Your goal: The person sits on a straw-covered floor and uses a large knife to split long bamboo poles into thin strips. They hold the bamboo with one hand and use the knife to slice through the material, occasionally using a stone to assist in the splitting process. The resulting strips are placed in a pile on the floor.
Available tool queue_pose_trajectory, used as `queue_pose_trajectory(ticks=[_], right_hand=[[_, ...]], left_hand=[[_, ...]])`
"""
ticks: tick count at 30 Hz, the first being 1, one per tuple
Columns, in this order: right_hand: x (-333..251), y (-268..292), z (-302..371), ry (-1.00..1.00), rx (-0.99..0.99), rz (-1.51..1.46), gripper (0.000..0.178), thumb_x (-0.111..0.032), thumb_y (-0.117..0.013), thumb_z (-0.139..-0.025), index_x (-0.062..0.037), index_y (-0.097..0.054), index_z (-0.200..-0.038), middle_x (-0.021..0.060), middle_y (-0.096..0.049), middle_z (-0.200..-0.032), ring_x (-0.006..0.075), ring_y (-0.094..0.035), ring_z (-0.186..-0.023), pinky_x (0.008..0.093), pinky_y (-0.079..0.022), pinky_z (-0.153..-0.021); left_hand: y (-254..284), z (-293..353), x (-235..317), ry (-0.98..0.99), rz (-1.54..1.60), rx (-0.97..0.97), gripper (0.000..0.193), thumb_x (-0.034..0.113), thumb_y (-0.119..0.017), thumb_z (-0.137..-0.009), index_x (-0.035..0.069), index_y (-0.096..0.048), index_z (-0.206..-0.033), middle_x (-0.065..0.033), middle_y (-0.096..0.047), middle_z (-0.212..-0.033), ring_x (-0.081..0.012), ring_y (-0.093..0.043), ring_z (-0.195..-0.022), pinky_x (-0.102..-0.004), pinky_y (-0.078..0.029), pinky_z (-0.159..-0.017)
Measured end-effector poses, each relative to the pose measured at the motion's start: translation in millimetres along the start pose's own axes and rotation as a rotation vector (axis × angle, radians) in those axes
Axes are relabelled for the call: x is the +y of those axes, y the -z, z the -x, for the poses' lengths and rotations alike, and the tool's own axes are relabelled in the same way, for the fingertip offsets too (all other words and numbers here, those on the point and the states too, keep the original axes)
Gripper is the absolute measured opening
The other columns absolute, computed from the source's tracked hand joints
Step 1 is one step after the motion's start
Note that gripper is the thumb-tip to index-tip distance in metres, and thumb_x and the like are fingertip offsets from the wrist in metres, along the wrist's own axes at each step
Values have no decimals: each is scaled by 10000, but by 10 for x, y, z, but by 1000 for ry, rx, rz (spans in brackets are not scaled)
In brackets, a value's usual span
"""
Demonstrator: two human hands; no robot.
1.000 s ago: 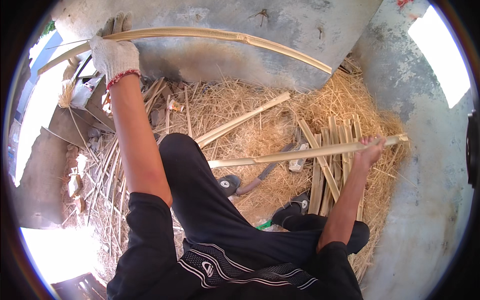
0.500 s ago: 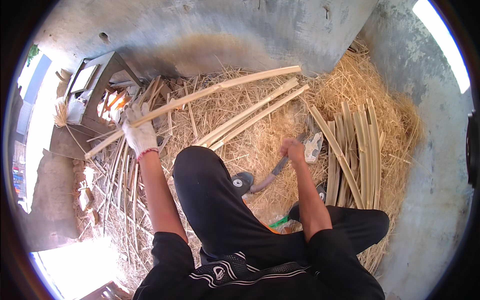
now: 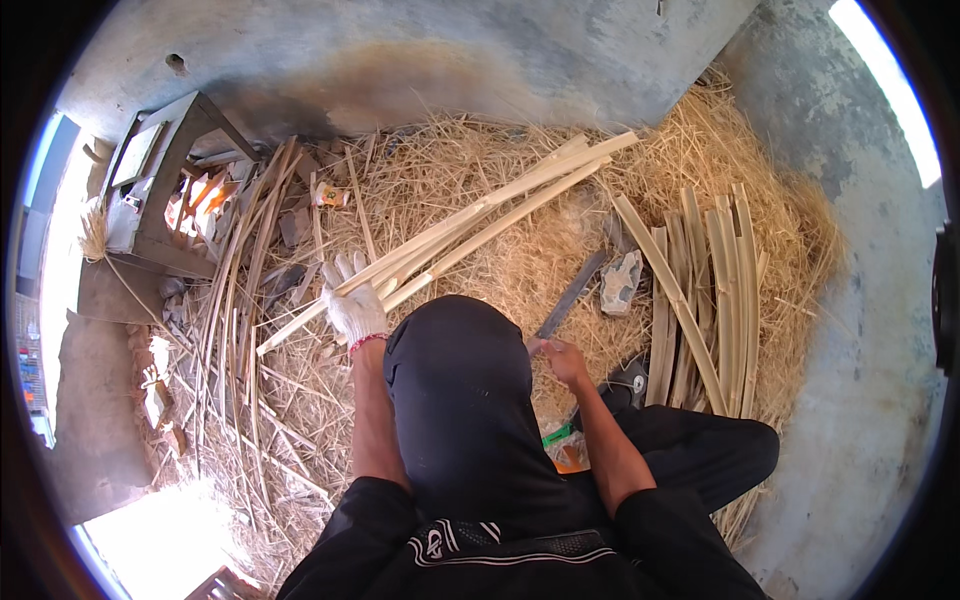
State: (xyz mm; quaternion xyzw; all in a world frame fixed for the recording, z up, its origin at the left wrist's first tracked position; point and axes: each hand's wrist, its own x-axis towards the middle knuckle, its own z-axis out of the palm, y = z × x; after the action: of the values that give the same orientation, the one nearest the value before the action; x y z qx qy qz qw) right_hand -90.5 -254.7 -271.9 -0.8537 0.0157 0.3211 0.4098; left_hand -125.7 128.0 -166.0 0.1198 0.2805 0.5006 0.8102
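My left hand (image 3: 355, 312), in a white knitted glove, is at a long pale split bamboo strip (image 3: 480, 207). Its fingers reach straight past the strip, which seems pinched between them and the thumb. The strip's far part lies along other pale strips (image 3: 520, 220) slanting over the straw. My bare right hand (image 3: 562, 362) is closed round the handle end of a long dark-bladed knife (image 3: 572, 292), beside my raised left knee. The blade points away and to the right. The knee hides part of the handle and the near ends of the strips.
A chipped stone block (image 3: 621, 284) sits right of the blade. Several split strips (image 3: 738, 300) lie in a pile farther right. Thin sticks (image 3: 235, 290) and a wooden stand (image 3: 165, 185) are at the left. Straw (image 3: 450, 150) covers the floor up to the grey wall (image 3: 560, 60).
My left hand has come right and nearer, lowering the strip onto the others. My right hand has shifted left and nearer, from over the blade to the knife's handle end.
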Motion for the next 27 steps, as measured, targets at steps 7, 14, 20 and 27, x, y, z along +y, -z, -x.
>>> queue_pose_trajectory(ticks=[7,14,20,27], right_hand=[[567,38,74,-146,-89,208,591,-558,-603,-901,0,-707,-1064,260,-712,-973,410,-679,-973,442,-511,-856],[1075,-93,9,-197,-31,190,538,-505,-633,-896,-16,-705,-1110,189,-738,-854,339,-728,-803,415,-555,-770],[751,-63,106,-287,-84,55,510,-485,-640,-895,-19,-704,-1093,178,-741,-857,332,-724,-885,413,-541,-823],[1023,-117,6,-254,-84,64,474,-476,-637,-890,-33,-710,-1044,182,-739,-888,349,-713,-911,430,-534,-822]], left_hand=[[970,56,-618,168,-186,95,558,343,-388,-1061,16,-285,-1501,-176,-211,-1594,-352,-253,-1470,-524,-314,-1201],[1475,129,-875,363,-254,121,539,335,-475,-1037,3,-343,-1441,-185,-330,-1525,-343,-374,-1408,-506,-370,-1168],[1393,-207,-707,457,-347,-17,479,260,-524,-1032,-13,-376,-1397,-192,-445,-1436,-330,-478,-1349,-473,-471,-1108],[1141,-302,-649,369,-394,-50,435,258,-518,-1049,-22,-399,-1360,-211,-432,-1435,-359,-460,-1360,-504,-474,-1109]])
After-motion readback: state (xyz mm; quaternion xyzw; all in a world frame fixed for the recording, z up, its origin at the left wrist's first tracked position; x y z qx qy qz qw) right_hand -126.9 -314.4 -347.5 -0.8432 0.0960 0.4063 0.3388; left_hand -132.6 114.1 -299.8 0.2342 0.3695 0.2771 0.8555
